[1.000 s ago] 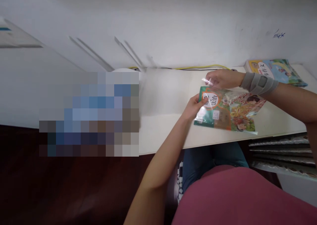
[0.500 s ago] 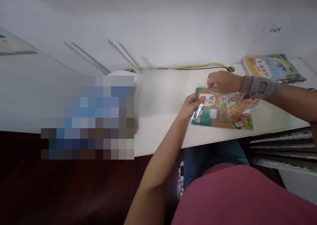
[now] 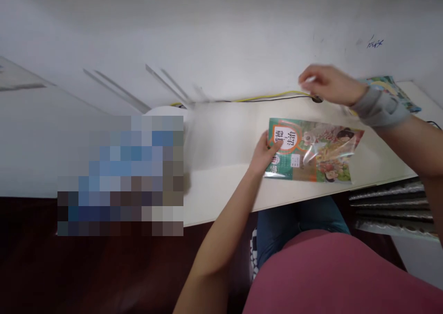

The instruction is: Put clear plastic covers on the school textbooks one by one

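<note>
A textbook in a clear plastic sleeve (image 3: pixel 308 150), green and orange with a colourful picture, is held at its left end by my left hand (image 3: pixel 265 155). My left thumb lies across the cover and the fingers are behind it. The book is just over the white table. My right hand (image 3: pixel 330 83), with a grey wrist brace (image 3: pixel 380 106), is raised above and behind the book, apart from it. Its fingers are curled in a pinch and somewhat blurred; anything between them is too small to make out.
Behind my right wrist, a stack of books (image 3: pixel 408 99) sits at the right end of the white table (image 3: pixel 221 192). Yellow and black cables (image 3: pixel 263 97) run along the wall. A pixelated person (image 3: pixel 124 171) is at the left. Several plastic-wrapped items (image 3: pixel 391 208) lie below the table edge.
My right hand has lifted off the sleeve's upper edge and moved up and to the right. The book's right end now lies flatter and shows more fully; my left hand keeps its grip.
</note>
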{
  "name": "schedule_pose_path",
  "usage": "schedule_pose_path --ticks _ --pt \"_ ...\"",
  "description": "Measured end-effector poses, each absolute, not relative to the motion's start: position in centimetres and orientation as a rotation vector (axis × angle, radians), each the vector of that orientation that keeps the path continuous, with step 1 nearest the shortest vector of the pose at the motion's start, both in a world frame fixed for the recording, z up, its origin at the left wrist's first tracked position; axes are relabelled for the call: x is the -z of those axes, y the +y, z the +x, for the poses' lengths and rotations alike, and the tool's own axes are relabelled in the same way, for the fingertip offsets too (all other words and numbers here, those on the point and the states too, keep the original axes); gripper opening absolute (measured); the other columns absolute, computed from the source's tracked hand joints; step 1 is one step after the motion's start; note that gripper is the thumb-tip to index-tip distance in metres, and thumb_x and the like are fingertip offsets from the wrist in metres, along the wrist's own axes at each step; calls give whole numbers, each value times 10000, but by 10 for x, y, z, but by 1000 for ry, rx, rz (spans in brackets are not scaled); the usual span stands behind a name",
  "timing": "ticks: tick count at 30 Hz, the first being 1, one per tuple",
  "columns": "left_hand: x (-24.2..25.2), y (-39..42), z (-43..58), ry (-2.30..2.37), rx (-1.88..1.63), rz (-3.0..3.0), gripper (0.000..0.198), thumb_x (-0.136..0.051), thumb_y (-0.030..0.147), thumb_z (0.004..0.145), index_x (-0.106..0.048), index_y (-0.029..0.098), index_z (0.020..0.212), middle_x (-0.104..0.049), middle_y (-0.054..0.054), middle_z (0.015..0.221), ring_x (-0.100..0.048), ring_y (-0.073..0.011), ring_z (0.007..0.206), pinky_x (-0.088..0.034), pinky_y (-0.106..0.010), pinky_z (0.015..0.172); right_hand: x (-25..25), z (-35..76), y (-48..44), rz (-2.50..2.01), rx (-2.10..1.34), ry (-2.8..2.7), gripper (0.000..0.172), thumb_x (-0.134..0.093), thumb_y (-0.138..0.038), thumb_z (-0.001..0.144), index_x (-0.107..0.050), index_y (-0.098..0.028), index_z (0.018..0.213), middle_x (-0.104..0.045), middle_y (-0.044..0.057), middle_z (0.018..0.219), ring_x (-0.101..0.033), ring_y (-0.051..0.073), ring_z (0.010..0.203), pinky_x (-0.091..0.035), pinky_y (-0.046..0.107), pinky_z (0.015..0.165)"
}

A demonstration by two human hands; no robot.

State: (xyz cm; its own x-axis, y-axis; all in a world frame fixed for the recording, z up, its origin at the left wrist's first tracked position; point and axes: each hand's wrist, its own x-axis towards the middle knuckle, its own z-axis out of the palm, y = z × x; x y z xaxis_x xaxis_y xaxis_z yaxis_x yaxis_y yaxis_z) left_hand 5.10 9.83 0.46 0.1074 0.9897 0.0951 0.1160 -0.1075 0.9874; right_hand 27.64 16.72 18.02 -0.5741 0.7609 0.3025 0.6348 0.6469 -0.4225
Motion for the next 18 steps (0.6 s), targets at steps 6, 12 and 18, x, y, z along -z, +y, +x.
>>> schedule_pose_path --ticks 6,12,18 --pt "-18 73 74 1383 -1266 2274 320 -371 296 962 -604 178 1147 -673 -102 1141 -587 -217 1147 -455 -416 986 -126 307 65 -1086 164 -2266 347 -377 -312 967 -613 -161 1171 -649 127 1209 -575 235 1168 -456 436 997" --pt "-7 70 117 1277 -326 2765 523 -383 408 958 -461 146 1404 -409 -128 1506 -311 -347 1412 -243 -553 1139 -6 313 43 -1433 108 -2672 607 -339 -440 960 -457 -6 1367 -443 231 1453 -388 321 1368 -334 494 1105" --pt "-7 108 71 1888 -201 2398 603 -322 414 958 -380 50 1434 -392 -215 1494 -331 -351 1398 -303 -521 1106 -8 393 74 -2002 117 -2318 565 -321 -428 949 -455 -79 1373 -451 209 1454 -412 338 1335 -354 526 1037"
